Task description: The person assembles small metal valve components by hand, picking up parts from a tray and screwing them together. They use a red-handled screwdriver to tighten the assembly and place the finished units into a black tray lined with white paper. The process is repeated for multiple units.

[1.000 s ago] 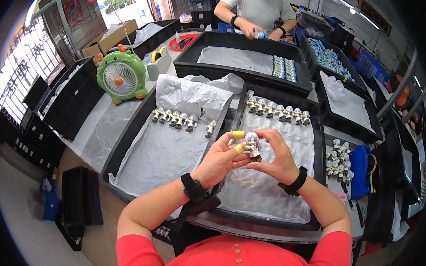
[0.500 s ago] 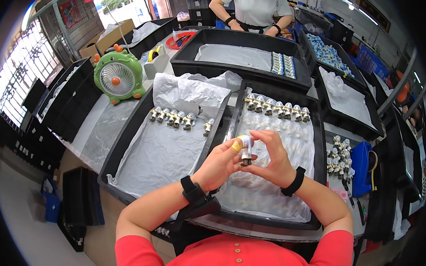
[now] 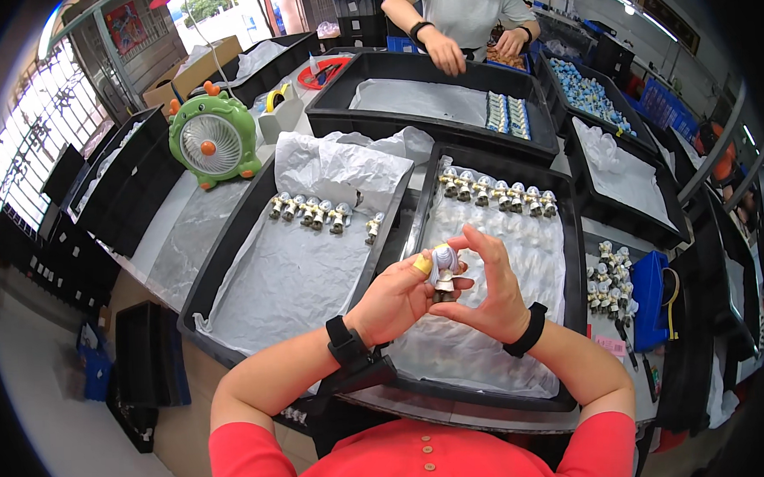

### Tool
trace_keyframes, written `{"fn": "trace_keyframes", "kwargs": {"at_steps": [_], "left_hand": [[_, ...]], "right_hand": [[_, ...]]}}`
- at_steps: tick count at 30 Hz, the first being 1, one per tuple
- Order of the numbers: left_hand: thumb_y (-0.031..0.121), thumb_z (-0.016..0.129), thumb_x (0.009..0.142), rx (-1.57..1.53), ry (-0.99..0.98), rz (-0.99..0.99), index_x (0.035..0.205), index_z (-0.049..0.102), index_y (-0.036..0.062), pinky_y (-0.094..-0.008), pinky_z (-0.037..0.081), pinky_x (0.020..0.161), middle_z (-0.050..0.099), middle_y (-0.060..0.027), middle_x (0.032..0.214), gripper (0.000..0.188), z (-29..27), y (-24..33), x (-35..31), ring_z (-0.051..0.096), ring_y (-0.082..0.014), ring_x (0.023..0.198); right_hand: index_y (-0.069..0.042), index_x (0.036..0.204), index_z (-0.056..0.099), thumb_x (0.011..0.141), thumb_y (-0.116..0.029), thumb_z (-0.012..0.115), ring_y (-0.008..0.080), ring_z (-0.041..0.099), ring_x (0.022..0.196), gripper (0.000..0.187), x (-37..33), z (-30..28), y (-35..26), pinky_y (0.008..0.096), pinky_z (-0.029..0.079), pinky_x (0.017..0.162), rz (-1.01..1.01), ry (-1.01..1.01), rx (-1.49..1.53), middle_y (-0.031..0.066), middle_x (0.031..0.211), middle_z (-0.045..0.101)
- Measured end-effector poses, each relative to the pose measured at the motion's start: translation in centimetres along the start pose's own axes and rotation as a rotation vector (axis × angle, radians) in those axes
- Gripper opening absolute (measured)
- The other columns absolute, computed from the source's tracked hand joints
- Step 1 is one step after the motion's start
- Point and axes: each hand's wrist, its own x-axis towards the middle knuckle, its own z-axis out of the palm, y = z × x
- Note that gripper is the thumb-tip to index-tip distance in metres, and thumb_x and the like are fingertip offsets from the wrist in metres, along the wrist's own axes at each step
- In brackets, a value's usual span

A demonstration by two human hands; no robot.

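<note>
Between my two hands a small figurine (image 3: 444, 274) with pale lilac-grey hair, a white body and dark feet is held upright above the right tray. My left hand (image 3: 395, 299) grips its side, and a yellow wrap covers one fingertip. My right hand (image 3: 495, 289) curves around the other side, its thumb near the figurine's feet and its index finger raised by the head. Below lies a black tray (image 3: 577, 290) with a row of similar figurines (image 3: 499, 192) at its far end, and more show faintly under a translucent sheet. The left black tray (image 3: 198, 287) holds several figurines (image 3: 311, 212) on white paper.
A green fan (image 3: 213, 137) stands at the left. Loose figurines (image 3: 608, 288) and a blue bin (image 3: 649, 299) are at the right. Beyond, a large black tray (image 3: 429, 138) holds blue-white pieces (image 3: 508, 116). A co-worker (image 3: 466, 17) stands behind it.
The figurine has turned in my hands, showing more of its hair. My right index finger has lifted slightly off its head. The co-worker's hand has moved over the far tray.
</note>
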Motion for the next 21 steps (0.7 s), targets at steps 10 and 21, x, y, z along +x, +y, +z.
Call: {"fn": "trace_keyframes", "kwargs": {"at_steps": [10, 21], "left_hand": [[0.031, 0.030, 0.100, 0.035, 0.013, -0.018, 0.131, 0.038, 0.0010, -0.0366, 0.048, 0.088, 0.050, -0.0130, 0.125, 0.044, -0.35, 0.09, 0.17, 0.053, -0.0262, 0.113], [0.039, 0.034, 0.099, 0.045, 0.049, -0.008, 0.129, 0.040, 0.0036, -0.0353, 0.047, 0.088, 0.052, -0.0128, 0.124, 0.047, -0.27, 0.19, -0.05, 0.054, -0.0237, 0.113]], "right_hand": [[-0.008, 0.139, 0.031, 0.056, -0.023, 0.086, 0.0266, 0.048, 0.106, 0.101, 0.35, -0.40, 0.12, 0.0375, 0.038, 0.093, 0.112, -0.065, 0.068, 0.0092, 0.117, 0.055], [-0.008, 0.123, 0.050, 0.061, -0.030, 0.083, 0.0251, 0.049, 0.110, 0.073, 0.09, -0.68, 0.88, 0.0360, 0.038, 0.095, 0.183, -0.120, 0.085, 0.0079, 0.118, 0.054]]}}
